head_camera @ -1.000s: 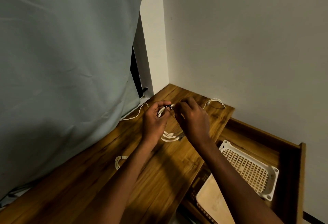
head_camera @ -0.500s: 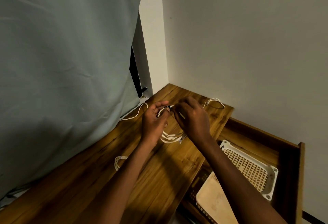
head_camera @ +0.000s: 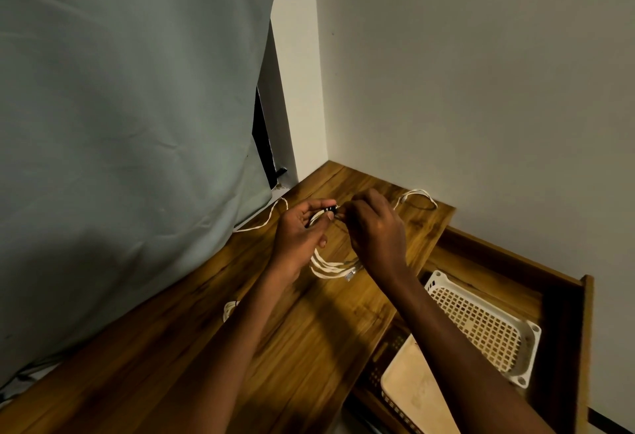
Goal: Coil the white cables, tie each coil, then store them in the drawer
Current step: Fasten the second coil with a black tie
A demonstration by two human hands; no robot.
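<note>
Both hands [head_camera: 343,227] pinch a coiled white cable [head_camera: 330,267] over the table [head_camera: 309,347].

A wooden counter [head_camera: 309,347] is fitting into the corner of plain white walls [head_camera: 481,90], while a grey-green curtain [head_camera: 120,124] is hanging along its left edge in dim light.

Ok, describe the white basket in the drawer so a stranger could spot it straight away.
Start at the wooden desk in the corner; an open drawer stands out on its right side. The white basket lies in it, tilted, with a square-holed mesh bottom. Beside it, a plain pale board has no holes, and a darker basket sits beneath that.
</note>
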